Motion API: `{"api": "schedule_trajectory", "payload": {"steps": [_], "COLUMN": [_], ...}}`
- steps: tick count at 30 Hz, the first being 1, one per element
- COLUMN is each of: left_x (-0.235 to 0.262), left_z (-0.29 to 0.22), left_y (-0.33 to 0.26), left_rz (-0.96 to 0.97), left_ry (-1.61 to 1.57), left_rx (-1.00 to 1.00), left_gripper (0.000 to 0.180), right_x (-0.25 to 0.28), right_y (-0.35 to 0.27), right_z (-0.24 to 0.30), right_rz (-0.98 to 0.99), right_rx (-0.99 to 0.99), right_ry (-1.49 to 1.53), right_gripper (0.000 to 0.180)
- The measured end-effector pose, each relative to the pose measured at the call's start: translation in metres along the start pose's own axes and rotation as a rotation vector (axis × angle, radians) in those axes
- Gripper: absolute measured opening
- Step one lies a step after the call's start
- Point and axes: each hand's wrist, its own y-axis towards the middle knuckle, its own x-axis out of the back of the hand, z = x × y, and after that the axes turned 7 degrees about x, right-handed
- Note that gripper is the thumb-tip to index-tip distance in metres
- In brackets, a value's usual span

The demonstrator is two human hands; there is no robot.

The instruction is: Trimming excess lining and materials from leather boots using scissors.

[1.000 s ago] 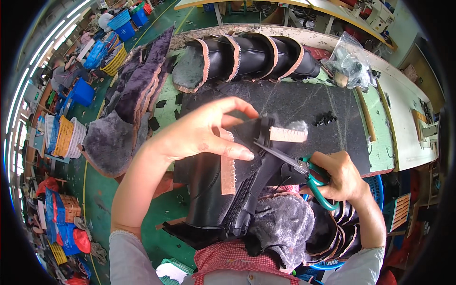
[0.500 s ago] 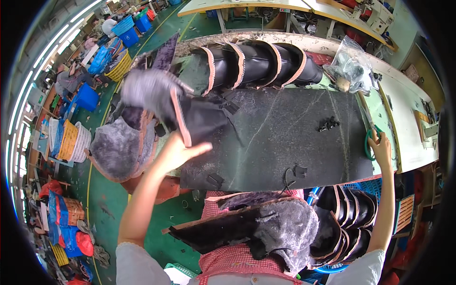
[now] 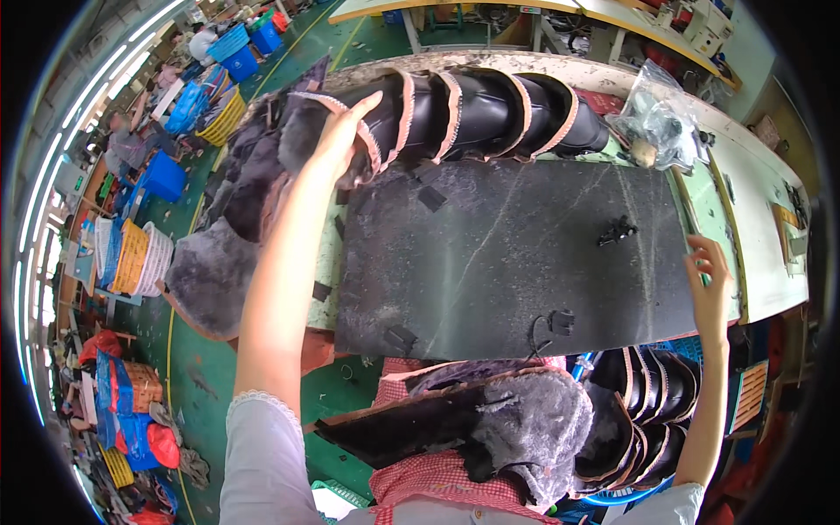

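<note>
L hand [image 3: 337, 131] is reaching to the desk's [image 3: 744, 201] far left corner, fingers spread and pressing flat on the end piece of a row of black boot uppers [image 3: 464, 114]. Grip is apart, resting on top, not clamped round anything. The uppers are nesting one inside the next along the far edge, pink-trimmed rims facing the same way; judged: stacked so for compact storage and easy one-at-a-time handling.

R hand [image 3: 713, 284] is hovering at the near right edge of the black mat [image 3: 507, 254], fingers loosely apart, holding nothing visible; whether fingertips are touching the mat cannot be told.

Mat is covering the desk centre, prob. as a cutting/work surface; small black scraps [image 3: 617, 230] are lying on it, well apart.

A fur-lined upper [image 3: 490, 420] is lying across the person's lap, below the near edge, within easy reach. More uppers are sitting in a bin [image 3: 643, 429] at lower right. Grey fur pieces [image 3: 210, 271] are hanging off the desk's left end. Clear plastic bag [image 3: 661, 118] is at the far right.
</note>
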Motion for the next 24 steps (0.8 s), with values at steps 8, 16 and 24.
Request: {"api": "schedule_trajectory", "payload": {"steps": [8,16,24], "left_x": [-0.031,-0.008,-0.089], "left_z": [0.012,0.003,-0.070], "left_y": [-0.017,-0.009,-0.089], "left_rz": [0.424,0.235,0.497], "left_ry": [0.027,0.270,0.111], "left_rx": [0.327,0.115,-0.268], "left_gripper": [0.039,0.018,0.031], "right_x": [-0.090,-0.200,0.059], "right_y": [0.119,0.225,0.120], "right_z": [-0.014,0.057,0.025], "right_rz": [-0.018,0.007,-0.450], "right_rx": [-0.075,-0.365,0.047], "right_ry": [0.174,-0.008,-0.228], "right_gripper": [0.077,0.050,0.042]}}
